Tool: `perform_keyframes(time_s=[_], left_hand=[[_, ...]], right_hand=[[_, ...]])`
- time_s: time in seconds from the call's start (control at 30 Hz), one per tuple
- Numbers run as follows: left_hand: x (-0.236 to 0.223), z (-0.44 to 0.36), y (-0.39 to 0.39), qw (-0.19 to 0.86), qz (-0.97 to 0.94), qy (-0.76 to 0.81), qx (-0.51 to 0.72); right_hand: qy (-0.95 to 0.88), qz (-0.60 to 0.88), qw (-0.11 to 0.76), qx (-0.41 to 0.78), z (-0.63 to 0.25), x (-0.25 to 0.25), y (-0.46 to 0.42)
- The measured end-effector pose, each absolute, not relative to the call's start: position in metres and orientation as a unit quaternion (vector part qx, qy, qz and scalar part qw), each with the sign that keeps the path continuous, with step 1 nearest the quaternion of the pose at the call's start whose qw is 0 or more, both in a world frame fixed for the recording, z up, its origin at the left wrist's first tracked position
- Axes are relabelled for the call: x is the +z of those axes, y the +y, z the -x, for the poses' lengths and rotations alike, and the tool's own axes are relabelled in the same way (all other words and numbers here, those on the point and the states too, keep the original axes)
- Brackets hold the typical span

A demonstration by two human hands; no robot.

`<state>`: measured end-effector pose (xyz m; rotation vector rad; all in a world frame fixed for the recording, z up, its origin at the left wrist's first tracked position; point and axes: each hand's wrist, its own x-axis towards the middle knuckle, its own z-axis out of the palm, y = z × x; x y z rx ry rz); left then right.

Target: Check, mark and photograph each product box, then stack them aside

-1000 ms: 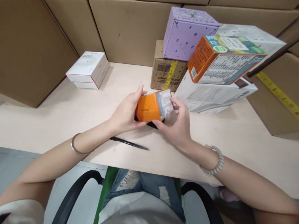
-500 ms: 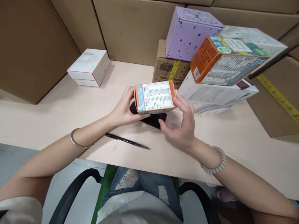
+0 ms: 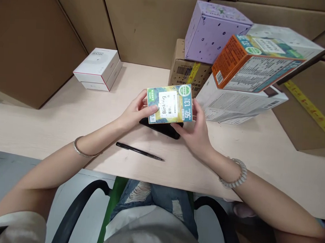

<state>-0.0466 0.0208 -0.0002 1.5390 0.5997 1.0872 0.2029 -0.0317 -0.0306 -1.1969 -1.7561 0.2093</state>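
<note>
A small printed carton (image 3: 169,106), blue, green and yellow with a white label reading "Binking", is held up above the table with its label side facing me. My left hand (image 3: 135,114) grips its left end, the thumb lying across the front. At the right end, my right hand (image 3: 196,129) has its fingers against the carton's side and its thumb by the lower edge. Under the carton lies a flat black object (image 3: 167,130), partly covered, perhaps a phone. A black pen (image 3: 140,151) rests on the table closer to me.
Two stacked white boxes (image 3: 98,68) stand at the back left. Behind the carton to the right, a purple box (image 3: 211,38) sits on a brown box (image 3: 178,71). An orange-sided carton (image 3: 254,68) tops a white box (image 3: 235,105). Large cardboard boxes (image 3: 151,29) line the table's (image 3: 82,120) back.
The carton has been turned in my hands: its white text panel faced me before, now its colourful label side does. My left thumb has come onto the front. The view has shifted slightly.
</note>
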Motion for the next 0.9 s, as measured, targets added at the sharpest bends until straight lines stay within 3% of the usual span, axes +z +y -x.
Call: perform_keyframes(time_s=[0.1, 0.23, 0.3, 0.5, 0.67, 0.9], left_hand=[[-0.005, 0.051, 0.028, 0.512, -0.649, 0.276, 0.491], [-0.021, 0.065, 0.046, 0.459, -0.642, 0.322, 0.523], [-0.026, 0.069, 0.052, 0.446, -0.633, 0.341, 0.533], [-0.007, 0.063, 0.044, 0.420, -0.596, 0.376, 0.572], [0.007, 0.057, 0.034, 0.397, -0.593, 0.378, 0.590], [0.012, 0.050, 0.024, 0.401, -0.576, 0.384, 0.600]], right_hand=[[-0.742, 0.517, 0.427, 0.009, -0.201, -0.025, -0.036], [-0.915, 0.252, 0.309, -0.063, -0.192, -0.014, -0.054], [-0.944, 0.198, 0.253, -0.076, -0.185, -0.012, -0.066], [-0.948, 0.163, 0.218, -0.164, -0.180, 0.000, -0.074], [-0.920, 0.151, 0.289, -0.219, -0.192, 0.005, -0.059], [-0.830, 0.225, 0.509, 0.035, -0.196, -0.004, -0.053]])
